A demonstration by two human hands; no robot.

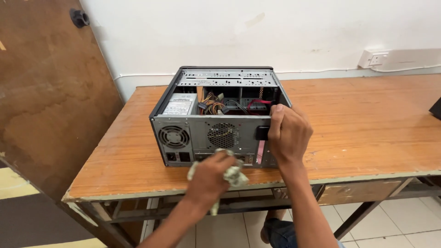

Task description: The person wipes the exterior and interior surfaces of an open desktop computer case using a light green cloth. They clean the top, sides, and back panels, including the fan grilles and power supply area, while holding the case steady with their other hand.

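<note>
An open grey desktop computer case [193, 133] lies on its side on a wooden table [367, 124], its rear panel facing me, with two fan grilles and cables visible inside. My left hand [209, 177] clutches a crumpled pale cloth [235, 175] and presses it against the lower edge of the rear panel. My right hand [287, 133] grips the right rear corner of the case, fingers hooked over its top edge.
A brown wooden door [46, 92] stands at the left. A white wall socket [373, 59] with a cable sits on the wall at the back right. A dark object [436, 109] shows at the table's right edge. White floor tiles lie below.
</note>
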